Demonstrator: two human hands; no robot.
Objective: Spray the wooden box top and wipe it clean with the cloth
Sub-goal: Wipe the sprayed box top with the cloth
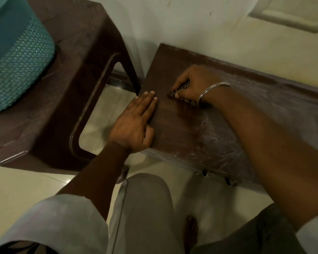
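The wiping is on. The wooden box (200, 125) sits against the wall at about three o'clock from centre, its top running off toward the right edge. The right hand (189, 83) is at the far left part of the top, near one o'clock from the other hand, fingers curled down and pinching a bunched dark patterned cloth (180, 92) flat against the wood. A metal bangle (213, 88) rides on that wrist.

The left hand (134, 123) lies at the box's left edge, around nine o'clock on the top, fingers straight and pressed together, palm down, thumb tucked along the near side. It looks like a brace to stop the box shifting.

The wood near the cloth looks darker and even; toward four o'clock the surface shows pale smears and streaks, so I'd say that stretch needs work yet. Best way on: keep the cloth flat, press evenly, overlap strokes along the grain toward the streaky end, and hold the brace firm. No spray bottle in sight.

At ten o'clock, a brown plastic stool (62, 88) carries a teal basket (17, 61), well apart from the box.
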